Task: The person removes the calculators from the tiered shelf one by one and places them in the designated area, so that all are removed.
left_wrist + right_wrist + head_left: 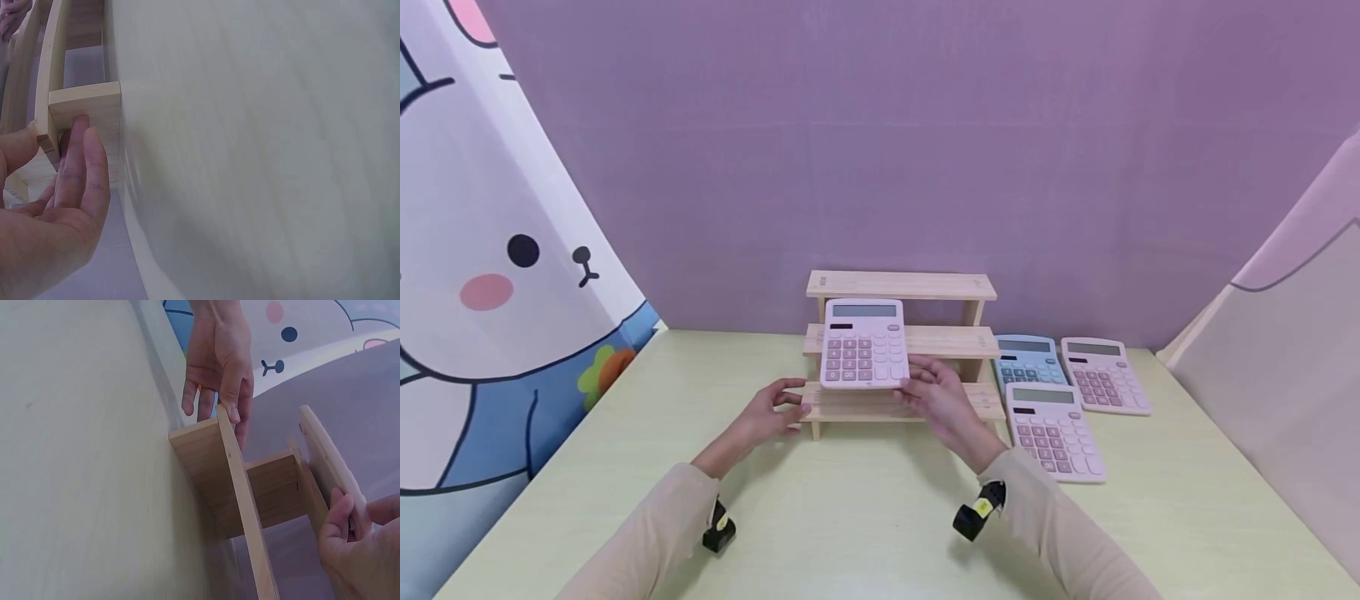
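Note:
A pink calculator [865, 343] stands tilted back in front of the middle step of a three-step wooden display stand [917, 286], its keys and screen facing me. My right hand [942, 402] pinches its lower right corner; in the right wrist view the thumb and fingers are on opposite faces of the calculator [334, 465]. My left hand [771, 415] is at the left end of the lowest step. Seen from the left wrist, that hand [69, 212] holds the board's end [53, 94], thumb on one face and fingers on the other side by the leg.
Right of the stand lie a blue calculator [1028, 350] and two more pink calculators, one farther back [1105, 375] and one nearer [1052, 433]. The pale table [865, 533] meets a purple backdrop [910, 150]. A cartoon-print cloth [497, 350] hangs at the left.

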Available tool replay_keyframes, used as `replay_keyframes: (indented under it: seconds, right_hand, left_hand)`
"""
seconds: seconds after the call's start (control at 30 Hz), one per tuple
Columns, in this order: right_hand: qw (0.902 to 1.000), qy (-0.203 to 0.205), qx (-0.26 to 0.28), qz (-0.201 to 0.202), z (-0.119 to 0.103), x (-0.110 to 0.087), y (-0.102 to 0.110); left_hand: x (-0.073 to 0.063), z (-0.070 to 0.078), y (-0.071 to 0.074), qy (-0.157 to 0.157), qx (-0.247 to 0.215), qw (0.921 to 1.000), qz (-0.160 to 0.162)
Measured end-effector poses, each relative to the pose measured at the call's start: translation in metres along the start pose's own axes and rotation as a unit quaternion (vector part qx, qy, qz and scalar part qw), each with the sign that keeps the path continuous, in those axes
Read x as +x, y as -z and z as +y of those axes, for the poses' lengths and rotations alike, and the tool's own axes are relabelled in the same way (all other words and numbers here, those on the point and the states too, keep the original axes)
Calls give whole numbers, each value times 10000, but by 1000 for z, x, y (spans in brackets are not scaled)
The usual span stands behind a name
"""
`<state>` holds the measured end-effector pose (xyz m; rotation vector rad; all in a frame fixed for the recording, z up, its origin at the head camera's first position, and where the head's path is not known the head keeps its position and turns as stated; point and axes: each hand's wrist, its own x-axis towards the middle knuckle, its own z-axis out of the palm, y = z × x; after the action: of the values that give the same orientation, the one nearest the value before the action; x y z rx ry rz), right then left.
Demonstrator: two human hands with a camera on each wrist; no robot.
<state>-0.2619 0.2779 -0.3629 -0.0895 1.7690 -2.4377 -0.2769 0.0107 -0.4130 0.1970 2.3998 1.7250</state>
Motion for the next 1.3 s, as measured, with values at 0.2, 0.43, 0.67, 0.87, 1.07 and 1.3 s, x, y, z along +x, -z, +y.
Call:
replay_keyframes:
  seconds: [0.2, 0.43, 0.67, 0.87, 1.07, 1.3]
  right_hand:
    - [10000, 11, 20, 19, -1, -1, -1]
    - [10000, 12, 40, 19, 0, -2, 0]
    - [10000, 42, 10, 12, 0, -3, 0]
    - [9999, 78, 68, -24, -2, -5, 0]
    - [10000, 80, 27, -24, -6, -8, 0]
    - [9999, 100, -44, -46, -9, -12, 3]
  left_hand:
    - [-1, 1, 0, 27, -12, 10000, 1]
    - [-1, 2, 1, 11, -43, 10000, -24]
    - [-1, 2, 1, -4, -51, 10000, -21]
    - [-2, 1, 0, 6, -34, 10000, -6]
    - [-3, 3, 0, 60, 9, 10000, 15]
    - [-2, 3, 1, 156, 91, 9998, 51]
